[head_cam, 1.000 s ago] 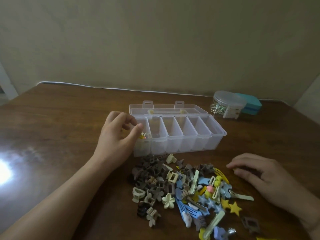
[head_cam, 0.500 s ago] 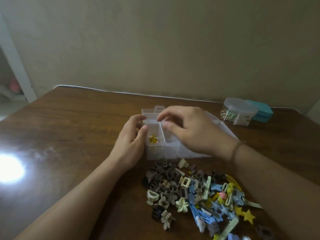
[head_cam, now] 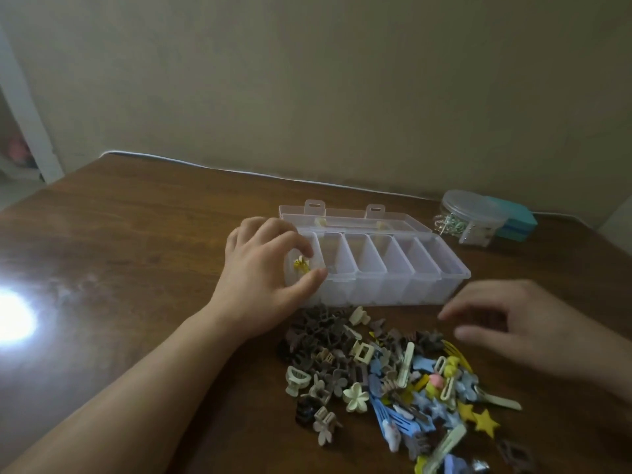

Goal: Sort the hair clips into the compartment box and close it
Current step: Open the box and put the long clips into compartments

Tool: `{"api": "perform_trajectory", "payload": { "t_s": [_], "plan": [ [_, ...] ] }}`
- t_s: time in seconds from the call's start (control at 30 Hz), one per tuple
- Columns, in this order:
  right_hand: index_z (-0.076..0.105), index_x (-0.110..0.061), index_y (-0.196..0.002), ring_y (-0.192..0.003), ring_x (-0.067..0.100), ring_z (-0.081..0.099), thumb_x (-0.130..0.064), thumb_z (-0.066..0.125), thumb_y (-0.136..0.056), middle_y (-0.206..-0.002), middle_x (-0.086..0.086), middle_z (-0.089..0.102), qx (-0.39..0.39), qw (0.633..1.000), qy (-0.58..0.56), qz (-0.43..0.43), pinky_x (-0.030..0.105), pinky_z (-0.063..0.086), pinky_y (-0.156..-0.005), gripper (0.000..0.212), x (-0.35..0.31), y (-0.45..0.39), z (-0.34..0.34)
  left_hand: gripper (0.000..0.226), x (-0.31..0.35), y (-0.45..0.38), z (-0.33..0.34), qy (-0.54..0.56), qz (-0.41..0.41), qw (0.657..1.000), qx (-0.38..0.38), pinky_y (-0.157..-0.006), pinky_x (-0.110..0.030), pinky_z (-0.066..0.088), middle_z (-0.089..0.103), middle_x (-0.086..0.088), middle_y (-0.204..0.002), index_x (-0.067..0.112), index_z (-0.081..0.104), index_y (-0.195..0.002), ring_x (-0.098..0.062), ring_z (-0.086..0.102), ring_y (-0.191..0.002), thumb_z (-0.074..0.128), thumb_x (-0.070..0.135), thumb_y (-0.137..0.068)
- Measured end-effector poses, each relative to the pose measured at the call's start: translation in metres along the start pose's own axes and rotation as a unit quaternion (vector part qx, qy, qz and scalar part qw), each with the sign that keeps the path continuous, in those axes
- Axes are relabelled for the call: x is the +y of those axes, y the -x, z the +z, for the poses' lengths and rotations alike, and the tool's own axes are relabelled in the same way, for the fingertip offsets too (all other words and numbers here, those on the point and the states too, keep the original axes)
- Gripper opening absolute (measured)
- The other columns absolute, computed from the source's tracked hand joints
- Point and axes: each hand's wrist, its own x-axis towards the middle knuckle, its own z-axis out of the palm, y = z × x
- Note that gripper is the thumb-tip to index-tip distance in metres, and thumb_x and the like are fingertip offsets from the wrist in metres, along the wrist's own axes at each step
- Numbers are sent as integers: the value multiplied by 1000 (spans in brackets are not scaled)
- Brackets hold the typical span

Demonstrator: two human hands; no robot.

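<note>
A clear plastic compartment box (head_cam: 403, 285) stands open in the middle of the table, its lid (head_cam: 355, 218) laid flat behind it. Small yellow clips (head_cam: 301, 264) lie in the leftmost compartment; the other compartments look empty. My left hand (head_cam: 265, 271) rests on the box's left end, thumb on the front wall and fingers over the rim. A heap of hair clips (head_cam: 386, 378) in brown, cream, blue and yellow lies in front of the box. My right hand (head_cam: 523, 328) hovers above the heap's right side, fingers spread, holding nothing.
A round clear jar (head_cam: 470, 217) with small items stands at the back right, against a teal box (head_cam: 514, 222). The wooden table (head_cam: 119, 268) shows a bright light glare at the left. A wall runs along the far edge.
My right hand has pulled back from over the box to the right, above the clip heap. My left hand stays on the box's left end.
</note>
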Motion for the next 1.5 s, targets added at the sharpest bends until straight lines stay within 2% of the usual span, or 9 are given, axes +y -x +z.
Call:
{"api": "perform_trajectory", "payload": {
  "t_s": [0.1,0.37,0.5,0.73,0.93,1.07,1.17,1.37,1.5],
  "plan": [
    [58,-55,-105,-97,-1,58,-40,68,-83,-114,-34,51,-51,998,-9,30,20,51,-77,28,18,9,14,40,1,0,0,-68,37,997,-5,-113,-53,18,63,19,-105,34,67,-91,-20,43,-126,46,66,-84],
    [60,-46,-84,-85,6,60,-29,71,-83,-95,-21,59,5,997,-13,77,29,53,-77,20,12,2,28,50,4,-2,-4,-144,55,987,-44,-115,-57,7,65,21,-106,36,69,-93,-19,41,-130,38,73,-85],
    [58,-50,-87,-82,3,61,-30,71,-84,-89,-19,63,7,997,9,81,24,53,-73,24,4,1,15,64,0,-1,-2,-46,32,998,-11,-113,-44,22,42,11,-135,34,51,-121,-15,34,-132,54,76,-73],
    [66,-29,-86,-74,6,63,-19,74,-81,-79,-8,67,200,953,-212,-82,14,48,-60,14,-85,-57,-8,106,-10,-1,6,80,-39,991,-95,-107,-43,46,9,16,-150,36,13,-146,-20,38,-135,73,68,-65],
    [68,-28,-88,-76,1,60,-29,65,-88,-81,-13,65,136,981,-124,-63,22,52,-68,3,-108,-122,32,90,-13,0,5,99,-19,993,-64,-96,-33,50,23,15,-142,35,25,-138,-10,44,-124,65,71,-66],
    [71,-23,-91,-79,-9,57,-22,63,-91,-80,-17,64,202,966,-138,-81,6,42,-66,8,-92,-101,13,60,-12,-2,2,74,-16,996,-56,-84,-35,55,32,13,-129,32,42,-109,-11,50,-111,67,68,-68],
    [69,-30,-92,-83,-4,61,-27,64,-87,-85,-16,66,222,963,-140,-57,12,50,-68,8,-61,-65,-11,47,-12,-3,3,73,-11,996,-58,-86,-39,54,37,15,-122,33,48,-92,-9,50,-110,67,69,-68],
    [63,-51,-102,-92,4,64,-67,60,-76,-104,-20,65,56,996,-71,-12,26,56,-71,31,4,45,-11,58,-14,-4,5,80,-26,994,-67,-89,-44,56,38,12,-123,29,52,-98,-11,52,-111,62,74,-63],
    [65,-51,-100,-106,0,58,-80,60,-67,-110,-24,61,15,996,-83,23,19,49,-79,44,17,102,24,59,-14,-4,7,85,-30,994,-69,-89,-43,56,37,10,-125,29,54,-99,-8,51,-104,63,74,-62]
  ]
}}
